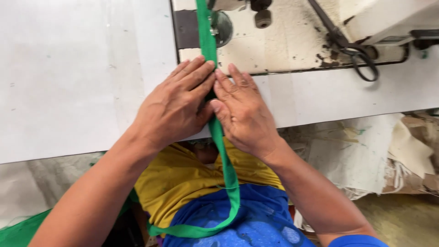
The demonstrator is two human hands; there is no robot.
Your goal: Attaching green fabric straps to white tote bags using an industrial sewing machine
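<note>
A long narrow green fabric strip (206,41) runs from under the sewing machine's presser foot at the top, down the white table and over its front edge into my lap. My left hand (176,107) lies flat on the table with its fingertips pressing the strip's left side. Close beside it, my right hand (242,112) rests palm down, fingers and thumb pressing the strip from the right. Between the two hands the strip is mostly hidden. Below the edge it hangs down and loops leftward (228,183) across blue and yellow clothing.
The cream, chipped sewing machine bed (292,41) fills the top centre, and black scissors (354,50) lie on it at the right. The white table top (68,77) stretches left. Crumpled pale fabric and paper (379,151) pile up at the lower right; more green cloth (18,233) shows bottom left.
</note>
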